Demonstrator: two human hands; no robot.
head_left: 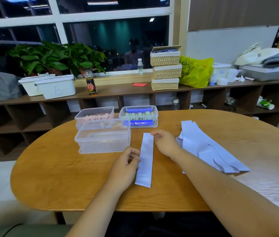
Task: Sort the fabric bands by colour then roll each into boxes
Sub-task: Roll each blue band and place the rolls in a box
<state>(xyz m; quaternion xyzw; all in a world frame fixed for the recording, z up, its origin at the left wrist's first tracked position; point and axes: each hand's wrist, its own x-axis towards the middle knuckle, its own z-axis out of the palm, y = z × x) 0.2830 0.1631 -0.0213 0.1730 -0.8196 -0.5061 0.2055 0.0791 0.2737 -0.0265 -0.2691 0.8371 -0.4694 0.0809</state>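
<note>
Single pale lilac fabric band [145, 159] lies flat and lengthwise on the wooden table [58, 177], between my two hands.

- Left hand [126, 161]: fingers curled, tips nipping the band's left edge about mid-length.
- Right hand [165, 142]: fingers bent, pinching the far right corner, as best I can see.

Handling, my guess: light, limp, thin and slightly slick. It will slide on the wood and skew if rolled from one corner. Better to take the near short end with both thumbs, across its full width, and roll away from me.

The empty clear box [102, 139] sits just left of my left fingertips, its rim close. Beyond it are the box of pink rolls [94, 115] and the box of green rolls [138, 116]. The pile of lilac bands [207, 147] fans out just right of my right wrist. There is open wood near my left forearm, and the table edge is well behind the band's near end.
</note>
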